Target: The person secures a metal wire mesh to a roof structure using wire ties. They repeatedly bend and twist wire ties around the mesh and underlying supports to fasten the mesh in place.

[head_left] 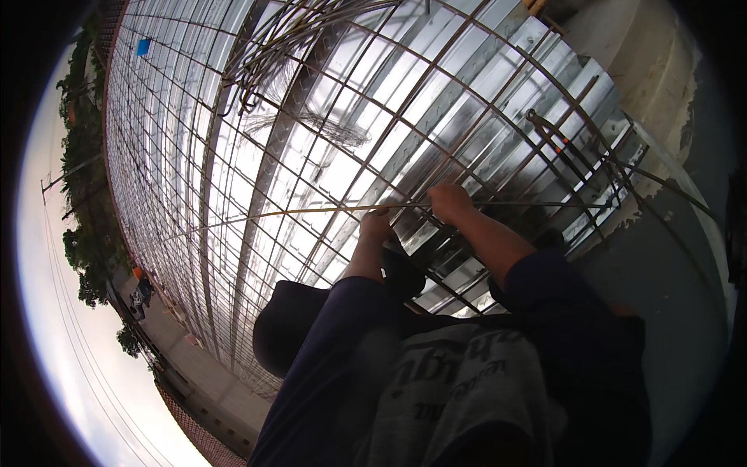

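Note:
A long thin steel rod (pixel 311 209) runs crosswise in front of me, over a grid of rebar mesh (pixel 401 118). My left hand (pixel 377 226) is closed on the rod near its middle. Just to the right, my right hand (pixel 450 204) also grips it, fingers wrapped round. The rod's right end reaches toward the mesh edge, and its left end thins out over the far mesh. Beyond my right hand, a pair of pincers (pixel 559 144) with dark handles lies on the mesh.
Shiny ribbed metal decking (pixel 459 101) lies under the mesh. A bundle of rods with hooked ends (pixel 288 47) rests at the top, beside loose thin wire (pixel 338 131). A small blue object (pixel 143 47) sits far left. Concrete (pixel 646 70) borders the right side.

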`<state>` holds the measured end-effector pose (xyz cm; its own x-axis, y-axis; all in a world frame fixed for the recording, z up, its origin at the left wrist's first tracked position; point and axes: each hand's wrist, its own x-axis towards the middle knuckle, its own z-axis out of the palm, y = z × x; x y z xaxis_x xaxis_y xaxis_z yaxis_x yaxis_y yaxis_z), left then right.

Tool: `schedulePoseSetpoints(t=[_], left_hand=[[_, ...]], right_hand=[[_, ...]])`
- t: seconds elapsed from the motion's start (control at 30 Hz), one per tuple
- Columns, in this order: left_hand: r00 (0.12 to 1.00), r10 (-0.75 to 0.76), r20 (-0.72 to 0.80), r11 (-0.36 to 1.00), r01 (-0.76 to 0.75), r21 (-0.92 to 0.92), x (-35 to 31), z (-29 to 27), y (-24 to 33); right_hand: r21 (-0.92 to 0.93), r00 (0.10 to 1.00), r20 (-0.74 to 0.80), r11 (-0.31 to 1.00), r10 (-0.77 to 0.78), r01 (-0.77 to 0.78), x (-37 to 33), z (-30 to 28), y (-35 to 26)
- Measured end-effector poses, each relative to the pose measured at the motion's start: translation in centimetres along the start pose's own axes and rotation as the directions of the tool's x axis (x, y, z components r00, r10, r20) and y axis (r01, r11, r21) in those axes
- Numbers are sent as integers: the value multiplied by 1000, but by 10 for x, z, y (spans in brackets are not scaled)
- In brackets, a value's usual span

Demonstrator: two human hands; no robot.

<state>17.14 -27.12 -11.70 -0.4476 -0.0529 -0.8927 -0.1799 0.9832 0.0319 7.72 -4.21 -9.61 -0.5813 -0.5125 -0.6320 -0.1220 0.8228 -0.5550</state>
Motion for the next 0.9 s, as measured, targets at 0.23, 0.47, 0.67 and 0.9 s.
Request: schedulePoseSetpoints(t=[0.23, 0.47, 0.67, 0.9], left_hand=[[995, -100, 24, 762, 92, -641, 5, 26, 3], [996, -59, 60, 533, 82, -842, 25, 48, 3], [976, -45, -214, 932, -36, -361, 25, 50, 10], [921, -294, -257, 851, 129, -509, 12, 36, 28]], right_hand=[[111, 996, -77, 992, -50, 58, 19, 26, 10], [238, 987, -124, 963, -98, 125, 30, 44, 21], [146, 994, -82, 986, -68, 79, 29, 35, 13], [-51, 997, 71, 999, -4, 8, 23, -5, -9]])
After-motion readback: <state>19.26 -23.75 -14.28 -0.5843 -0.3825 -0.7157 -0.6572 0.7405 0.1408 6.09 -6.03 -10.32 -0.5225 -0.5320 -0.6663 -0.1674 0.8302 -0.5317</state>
